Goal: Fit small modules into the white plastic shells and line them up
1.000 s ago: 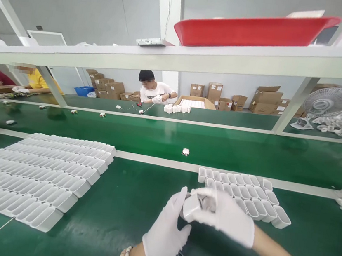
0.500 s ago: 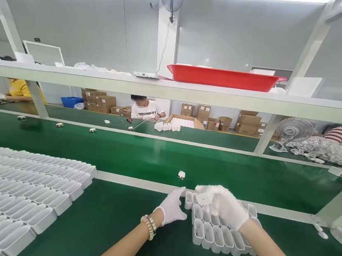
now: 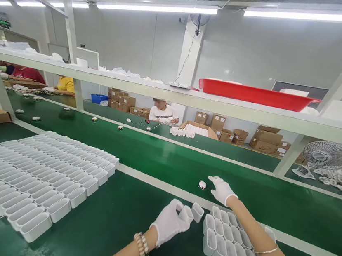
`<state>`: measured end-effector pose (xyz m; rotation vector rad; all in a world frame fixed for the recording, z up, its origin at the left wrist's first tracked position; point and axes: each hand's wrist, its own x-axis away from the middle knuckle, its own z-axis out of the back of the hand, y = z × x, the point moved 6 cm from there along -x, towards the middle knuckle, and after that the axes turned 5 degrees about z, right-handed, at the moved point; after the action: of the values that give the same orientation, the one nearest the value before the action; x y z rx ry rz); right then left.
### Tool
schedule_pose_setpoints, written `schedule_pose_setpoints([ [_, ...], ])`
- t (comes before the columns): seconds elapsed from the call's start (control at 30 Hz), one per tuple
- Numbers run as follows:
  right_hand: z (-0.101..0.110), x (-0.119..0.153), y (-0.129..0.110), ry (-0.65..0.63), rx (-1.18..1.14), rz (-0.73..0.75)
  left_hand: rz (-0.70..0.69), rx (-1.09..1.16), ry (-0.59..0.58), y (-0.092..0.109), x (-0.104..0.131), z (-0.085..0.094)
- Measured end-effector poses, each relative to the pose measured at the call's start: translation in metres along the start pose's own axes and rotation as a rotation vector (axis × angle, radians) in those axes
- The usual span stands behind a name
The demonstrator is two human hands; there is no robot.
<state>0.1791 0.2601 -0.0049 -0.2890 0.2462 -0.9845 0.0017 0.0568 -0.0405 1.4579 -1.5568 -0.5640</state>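
My left hand (image 3: 173, 222), in a white glove, has its fingers wrapped round a white cup (image 3: 185, 216). Just right of it another white cup (image 3: 197, 212) stands tilted. My right hand (image 3: 222, 190), also gloved, reaches over the green belt (image 3: 161, 156) with thumb and fingers apart and nothing between them. Close to its fingertips, on the left, lies a small white part with a dark base (image 3: 202, 185). Under my right forearm stand rows of open white cups (image 3: 228, 233), some hidden by the arm.
Many white cups (image 3: 42, 183) stand in rows on the left. A red tray (image 3: 256, 95) rests on the shelf (image 3: 151, 89) above. A white fan (image 3: 326, 155) is at the right. A person (image 3: 164, 112) sits across the belt, before cardboard boxes (image 3: 124, 101).
The view has turned left. My left hand has closed round a cup. My right hand has left the cup group and moved out over the belt, without the white piece it held.
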Motion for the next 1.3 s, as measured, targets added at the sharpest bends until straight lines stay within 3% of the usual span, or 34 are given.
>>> schedule_pose_setpoints([
  [0.13, -0.019, -0.019, -0.012, -0.086, -0.073, 0.035, -0.029, -0.198, -0.038, 0.006, 0.033, 0.019],
  [0.23, -0.023, -0.024, -0.016, -0.095, -0.151, 0.024, -0.097, -0.322, -0.073, 0.014, 0.042, 0.025],
  [0.47, -0.014, -0.011, -0.022, -0.044, -0.307, -0.033, -0.251, -0.587, -0.078, 0.033, 0.064, 0.011],
  [0.6, 0.002, -0.003, -0.039, 0.014, -0.426, -0.010, -0.347, -0.669, 0.004, 0.041, 0.082, 0.011],
  [0.73, 0.030, 0.038, -0.076, 0.064, -0.552, 0.106, -0.450, -0.746, 0.040, 0.048, 0.095, 0.010],
  [0.9, 0.062, 0.140, -0.142, 0.130, -0.514, 0.269, -0.580, -0.819, -0.034, 0.053, 0.112, 0.002],
  [1.0, 0.070, 0.185, -0.172, 0.179, -0.457, 0.378, -0.653, -0.879, -0.088, 0.053, 0.120, -0.002],
  [1.13, 0.070, 0.212, -0.187, 0.320, -0.203, 0.577, -0.779, -0.962, -0.116, 0.053, 0.126, -0.004],
  [1.3, 0.061, 0.216, -0.182, 0.383, -0.199, 0.583, -0.857, -1.026, -0.139, 0.054, 0.130, -0.005],
])
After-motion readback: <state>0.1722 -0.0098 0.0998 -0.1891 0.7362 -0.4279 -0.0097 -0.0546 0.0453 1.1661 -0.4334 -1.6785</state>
